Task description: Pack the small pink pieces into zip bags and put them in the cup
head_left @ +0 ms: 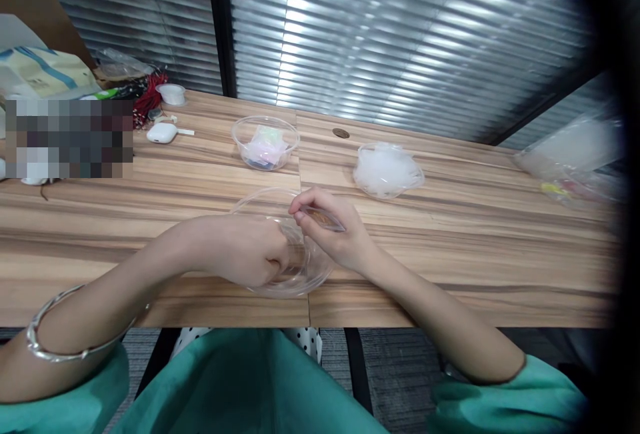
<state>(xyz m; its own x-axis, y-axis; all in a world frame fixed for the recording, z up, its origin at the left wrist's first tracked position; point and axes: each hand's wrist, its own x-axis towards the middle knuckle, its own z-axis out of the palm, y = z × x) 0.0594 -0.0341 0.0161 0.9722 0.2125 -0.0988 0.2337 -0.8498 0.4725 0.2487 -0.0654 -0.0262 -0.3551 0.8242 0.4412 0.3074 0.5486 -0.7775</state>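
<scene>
A clear round plastic bowl (319,275) rests near the table's front edge, between my two hands; its outline shows several curved rims, and I cannot tell how many pieces there are. My left hand (250,251) reaches over its left side with fingers curled in; what they hold, if anything, is hidden. On the right side my right hand (333,224) has its thumb and forefinger pinched at the clear plastic rim, with see-through plastic showing inside the curl of the fingers.
Behind stands a clear bowl holding pastel packets (267,147). Right of it sits a clear container of white fluffy material (385,171). A white earphone case (161,133), red cords (150,97) and a small tub (171,94) lie left. Plastic bags (575,154) lie far right.
</scene>
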